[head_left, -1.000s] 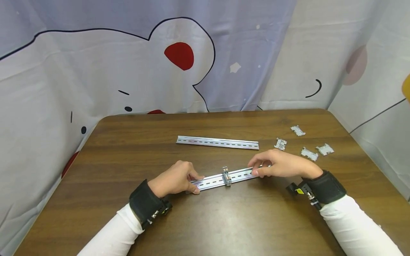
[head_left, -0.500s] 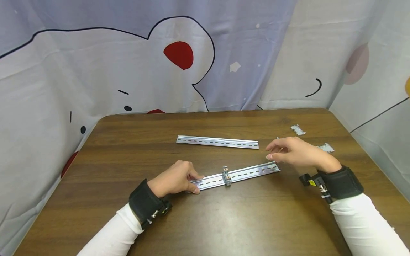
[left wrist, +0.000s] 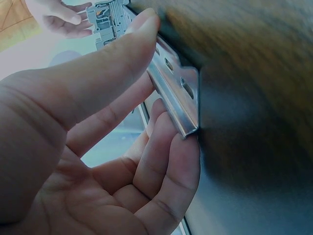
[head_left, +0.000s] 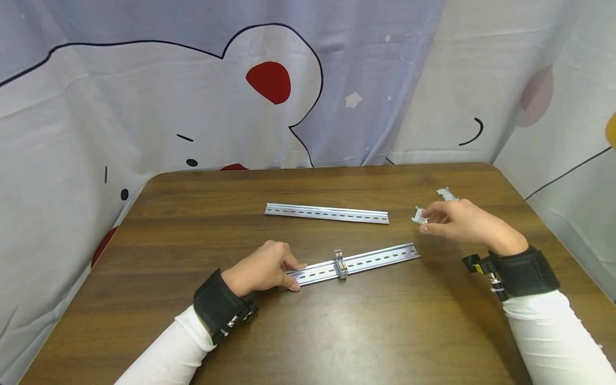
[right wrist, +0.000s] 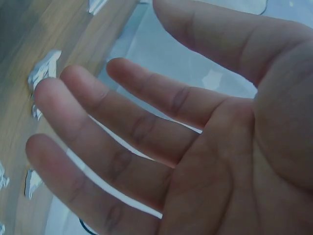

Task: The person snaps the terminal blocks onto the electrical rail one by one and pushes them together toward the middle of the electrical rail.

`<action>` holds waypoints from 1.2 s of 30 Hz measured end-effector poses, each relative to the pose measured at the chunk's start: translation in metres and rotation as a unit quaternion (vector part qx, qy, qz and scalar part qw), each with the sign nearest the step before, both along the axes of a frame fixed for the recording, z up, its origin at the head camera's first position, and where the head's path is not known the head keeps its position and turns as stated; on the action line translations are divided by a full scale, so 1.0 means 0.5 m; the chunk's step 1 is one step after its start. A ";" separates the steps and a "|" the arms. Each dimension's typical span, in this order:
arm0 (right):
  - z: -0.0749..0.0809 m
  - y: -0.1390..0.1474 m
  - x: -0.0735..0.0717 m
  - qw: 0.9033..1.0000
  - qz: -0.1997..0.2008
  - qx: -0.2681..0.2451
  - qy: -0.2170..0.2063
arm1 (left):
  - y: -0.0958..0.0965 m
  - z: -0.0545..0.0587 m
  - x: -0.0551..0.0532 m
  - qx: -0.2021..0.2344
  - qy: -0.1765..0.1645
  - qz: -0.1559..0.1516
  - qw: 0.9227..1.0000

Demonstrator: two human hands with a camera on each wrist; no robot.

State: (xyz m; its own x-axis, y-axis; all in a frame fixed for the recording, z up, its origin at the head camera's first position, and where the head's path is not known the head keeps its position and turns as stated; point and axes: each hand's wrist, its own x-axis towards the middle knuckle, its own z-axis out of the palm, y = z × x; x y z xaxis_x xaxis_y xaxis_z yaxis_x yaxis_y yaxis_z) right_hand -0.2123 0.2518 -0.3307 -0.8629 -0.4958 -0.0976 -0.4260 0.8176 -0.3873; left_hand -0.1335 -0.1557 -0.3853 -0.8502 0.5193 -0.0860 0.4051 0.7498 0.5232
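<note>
Passable lane between far rail (head_left: 327,213) and near rail (head_left: 385,258). Block (head_left: 340,265) stands across near rail, obstructs runs along it. Left hand (head_left: 262,268) covers its left end; right hand (head_left: 469,223) and grey piece (head_left: 419,215) crowd lane's right exit.

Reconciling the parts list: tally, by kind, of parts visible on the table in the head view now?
Metal rails: 2
Block stack sitting on the nearer rail: 1 (pieces within it too small to count)
Loose blocks: 2 (right hand may hide more)
Total visible: 5, stack counted as one
</note>
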 end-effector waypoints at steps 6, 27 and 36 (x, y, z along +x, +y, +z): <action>-0.006 0.023 -0.014 1.000 0.002 0.026 0.009 | 0.000 0.000 0.000 -0.001 -0.001 0.001 1.000; -0.044 0.077 -0.047 0.994 -0.035 0.100 -0.015 | -0.001 -0.001 0.000 -0.005 0.000 0.000 1.000; -0.051 0.083 -0.054 0.993 -0.056 0.101 -0.015 | -0.001 0.001 -0.002 0.000 -0.007 -0.001 1.000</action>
